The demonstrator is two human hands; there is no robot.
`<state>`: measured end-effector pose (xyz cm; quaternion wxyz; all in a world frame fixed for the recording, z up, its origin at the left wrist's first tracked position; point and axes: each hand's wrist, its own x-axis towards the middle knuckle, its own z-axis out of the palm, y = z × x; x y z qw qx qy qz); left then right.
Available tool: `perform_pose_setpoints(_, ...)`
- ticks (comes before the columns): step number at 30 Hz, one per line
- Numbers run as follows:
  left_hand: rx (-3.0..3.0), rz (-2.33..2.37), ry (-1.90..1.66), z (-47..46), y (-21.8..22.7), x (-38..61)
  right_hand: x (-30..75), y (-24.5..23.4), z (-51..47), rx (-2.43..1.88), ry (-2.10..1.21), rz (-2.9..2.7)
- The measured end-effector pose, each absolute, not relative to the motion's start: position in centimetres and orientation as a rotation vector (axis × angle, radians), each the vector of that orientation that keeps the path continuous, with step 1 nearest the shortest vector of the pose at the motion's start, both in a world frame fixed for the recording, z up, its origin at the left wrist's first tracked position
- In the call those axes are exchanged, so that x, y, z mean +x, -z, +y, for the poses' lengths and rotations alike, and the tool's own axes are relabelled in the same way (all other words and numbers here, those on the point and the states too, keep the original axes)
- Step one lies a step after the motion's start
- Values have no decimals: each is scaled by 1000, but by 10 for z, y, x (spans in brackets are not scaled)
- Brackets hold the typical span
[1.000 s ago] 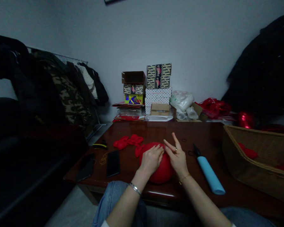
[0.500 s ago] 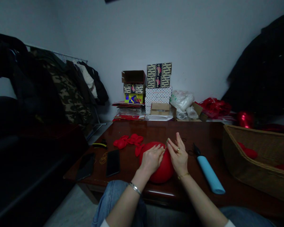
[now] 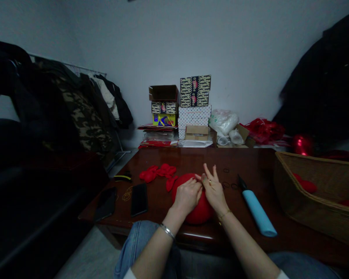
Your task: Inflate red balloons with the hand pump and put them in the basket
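Observation:
A round, inflated red balloon rests on the table in front of me. My left hand is closed over its top, fingers pinched where the neck would be; the neck itself is hidden. Against the left fingertips, my right hand pinches a thin rubber band, hardly visible now, with its other fingers raised and spread. Flat red balloons lie just left of the inflated one. To the right is a light blue hand pump with a black nozzle.
On the right stands a wicker basket with red balloons inside. Two dark phones, yellow rubber bands and a black-yellow tool lie at left. Small black rings lie near the pump. Stacked boxes stand behind the table.
My right hand has moved left and turned toward the left fingers. The thin band that stretched up between the hands no longer shows clearly. My left hand has stayed on the balloon.

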<state>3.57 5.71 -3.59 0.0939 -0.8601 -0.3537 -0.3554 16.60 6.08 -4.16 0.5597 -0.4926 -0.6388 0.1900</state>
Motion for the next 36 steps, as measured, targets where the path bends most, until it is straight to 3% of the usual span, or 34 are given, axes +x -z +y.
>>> perform_pose_setpoints(4,-2529,-1050,1103,59,34,30,178,43,68,-1110,-671,-1562)
perform_pose_setpoints(17,-2621,-1248,1465,62,27,12,167,35,63,-1089,-754,-1629)
perform_pose_setpoints(26,-2806,-1244,1487,62,18,5,164,22,66,-1060,-567,-1888)
perform_pose_setpoints(36,-2966,-1215,1516,60,15,0,140,33,61,-1249,-221,-1765)
